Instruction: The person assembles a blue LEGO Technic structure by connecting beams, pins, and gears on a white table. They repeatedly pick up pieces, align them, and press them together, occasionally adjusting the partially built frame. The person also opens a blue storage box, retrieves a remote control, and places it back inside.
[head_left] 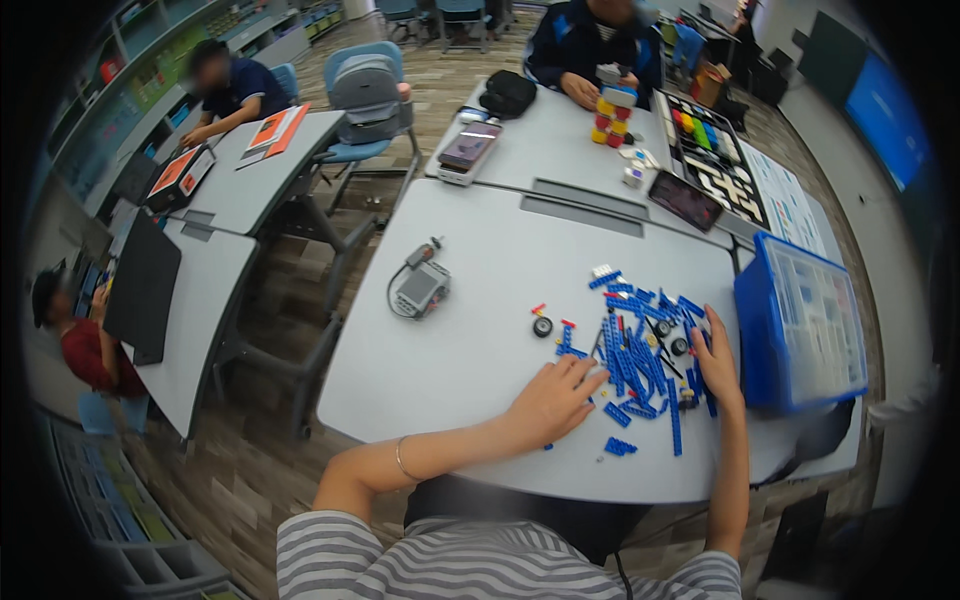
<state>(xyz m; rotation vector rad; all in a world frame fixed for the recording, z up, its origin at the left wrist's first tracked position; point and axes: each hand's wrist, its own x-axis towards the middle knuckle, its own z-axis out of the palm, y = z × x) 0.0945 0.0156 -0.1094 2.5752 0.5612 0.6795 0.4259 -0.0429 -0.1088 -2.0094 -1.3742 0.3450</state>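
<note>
From the head camera, looking down, both hands rest in a scatter of small blue building pieces (640, 350) spread over the right half of a pale grey table (470, 350). The left hand (553, 398) lies flat at the near-left edge of the pile, fingers spread and open, tips touching the nearest blue beams and holding nothing. The right hand (716, 362) lies palm down on the far-right edge of the pile, fingers stretched forward; it looks open too, though anything pinned under the fingertips is hidden. This reads as the sorting stage: raking through loose parts to find 1 piece. Picking 1 out would call for a fine pinch, since the beams lie crossed and overlapping and a careless sweep would scatter them. The pieces are hard, glossy plastic: thin bars, short pegs, a few red bits, and some small black wheels, 1 wheel (542, 326) sitting apart to the left. Further left, well apart, stands a boxy grey motor block (421, 289) with a looped cable. Just right of the pile is a blue plastic bin (800, 325) with a clear, ribbed lid. Across the table another person handles a stack of chunky coloured blocks (611, 118), near a dark tablet (686, 199).
</note>
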